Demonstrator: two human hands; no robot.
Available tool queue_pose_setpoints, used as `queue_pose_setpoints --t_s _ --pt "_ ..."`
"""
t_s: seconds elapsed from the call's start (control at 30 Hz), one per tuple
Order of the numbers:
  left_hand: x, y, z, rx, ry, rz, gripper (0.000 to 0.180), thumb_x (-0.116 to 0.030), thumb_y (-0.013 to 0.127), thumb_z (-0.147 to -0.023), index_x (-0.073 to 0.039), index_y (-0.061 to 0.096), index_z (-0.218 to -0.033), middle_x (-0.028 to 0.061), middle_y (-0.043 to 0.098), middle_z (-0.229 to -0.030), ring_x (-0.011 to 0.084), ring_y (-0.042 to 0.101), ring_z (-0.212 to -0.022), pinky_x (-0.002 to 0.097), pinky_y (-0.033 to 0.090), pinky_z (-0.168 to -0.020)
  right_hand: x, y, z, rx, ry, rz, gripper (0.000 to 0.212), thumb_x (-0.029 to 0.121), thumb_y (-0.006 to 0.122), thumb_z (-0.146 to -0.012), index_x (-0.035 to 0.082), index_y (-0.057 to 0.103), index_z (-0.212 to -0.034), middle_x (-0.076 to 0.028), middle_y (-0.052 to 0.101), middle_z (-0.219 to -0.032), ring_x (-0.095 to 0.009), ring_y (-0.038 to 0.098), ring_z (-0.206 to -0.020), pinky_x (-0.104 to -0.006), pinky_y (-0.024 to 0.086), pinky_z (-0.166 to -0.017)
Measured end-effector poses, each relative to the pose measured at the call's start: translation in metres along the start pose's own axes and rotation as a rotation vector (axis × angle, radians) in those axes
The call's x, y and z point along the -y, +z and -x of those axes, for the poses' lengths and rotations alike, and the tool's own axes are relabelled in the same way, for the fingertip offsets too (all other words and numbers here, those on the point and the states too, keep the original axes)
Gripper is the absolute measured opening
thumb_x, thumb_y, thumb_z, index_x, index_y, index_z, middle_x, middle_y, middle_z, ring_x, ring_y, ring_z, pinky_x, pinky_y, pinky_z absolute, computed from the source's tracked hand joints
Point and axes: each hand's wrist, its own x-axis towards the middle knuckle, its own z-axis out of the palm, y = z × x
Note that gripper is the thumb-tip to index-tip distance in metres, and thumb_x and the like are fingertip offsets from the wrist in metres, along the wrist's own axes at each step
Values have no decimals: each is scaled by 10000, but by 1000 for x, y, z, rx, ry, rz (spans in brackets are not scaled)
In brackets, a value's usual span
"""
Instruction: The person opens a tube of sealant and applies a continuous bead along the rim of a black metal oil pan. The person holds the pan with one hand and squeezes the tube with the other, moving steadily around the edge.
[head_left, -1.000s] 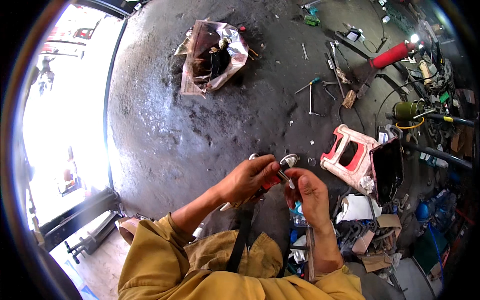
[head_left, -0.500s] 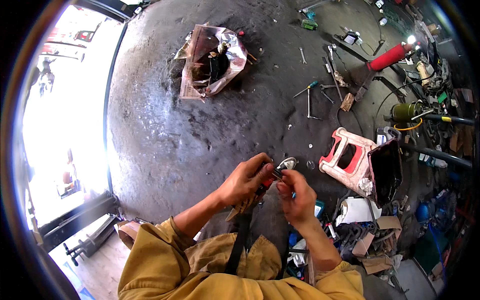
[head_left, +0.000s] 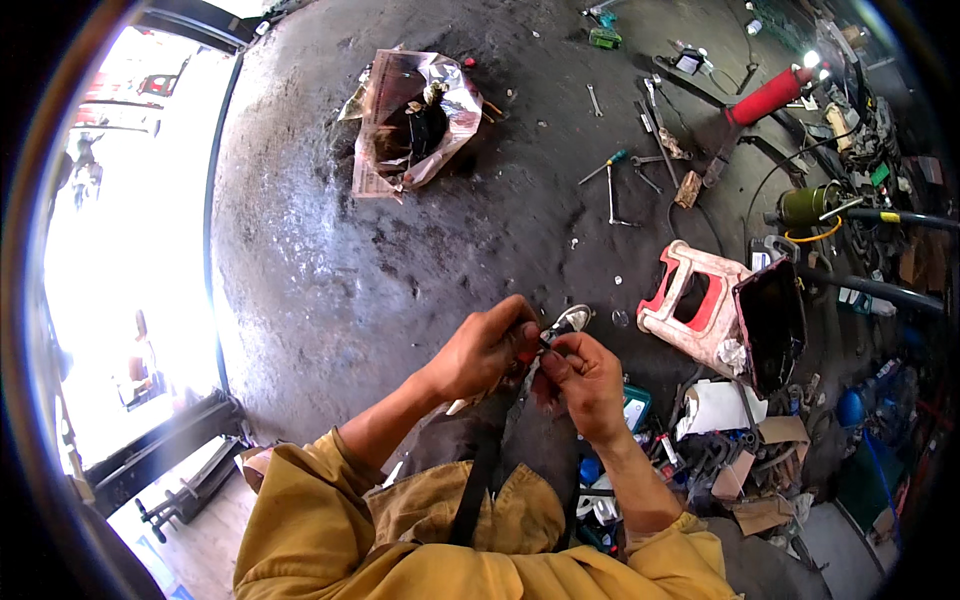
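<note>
Dark piece (head_left: 545, 343), long axis seemingly crosswise, pinched by fingers (head_left: 574, 346) of left hand (head_left: 484, 350) and right hand (head_left: 590, 385).

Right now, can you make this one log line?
left fingers: holding small dark item | right fingers: at its end | nearby: red-and-white stool | floor: wrench

Both hands (head_left: 478, 352) at a small dark piece (head_left: 545, 343) — red-and-white stool (head_left: 728, 298) off right
</note>
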Motion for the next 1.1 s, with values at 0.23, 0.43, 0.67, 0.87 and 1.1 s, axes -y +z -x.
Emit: queue_pose_setpoints --t_s 0.23,0.43,0.67,0.87,1.1 --pt "13 -3 -18 12 -65 239 343 -372 541 -1026 -30 542 -1000 49 592 -813 130 599 -642 271 492 -564 -3 3 -7 -168 -255 324 189 157 629 -982 -24 605 -1031 -67 682 -737 -87 625 -642 -253 482 -553" --pt "10 -9 -40 146 -178 206 401 -415 520 -1027 -30 556 -921 56 596 -773 130 589 -593 291 484 -517 -19 -10 -19 -249 -394 476 204 179 646 -976 -15 609 -1027 -75 692 -724 -76 623 -631 -241 473 -536" --pt "8 -6 -53 208 -219 227 367 -385 555 -1012 -30 564 -920 46 586 -728 130 582 -594 291 479 -516 -32 -13 -20 -361 -482 549 164 156 661 -959 2 620 -997 -110 681 -727 -169 674 -620 -298 492 -529" --pt "3 -5 -52 244 -182 247 326 -365 554 -1017 -43 562 -965 27 575 -782 118 589 -640 274 479 -523 -30 -21 -24 -393 -909 973 117 71 679 -911 12 616 -990 -157 629 -712 -348 643 -617 -358 480 -523" --pt "-10 -12 -43 352 -26 95 322 -363 524 -1035 -47 573 -1076 2 568 -862 83 547 -771 258 460 -653 -8 -25 -5 17 -45 -119 408 400 546 -1015 -1 612 -1056 -56 649 -748 -138 595 -575 -258 464 -531"
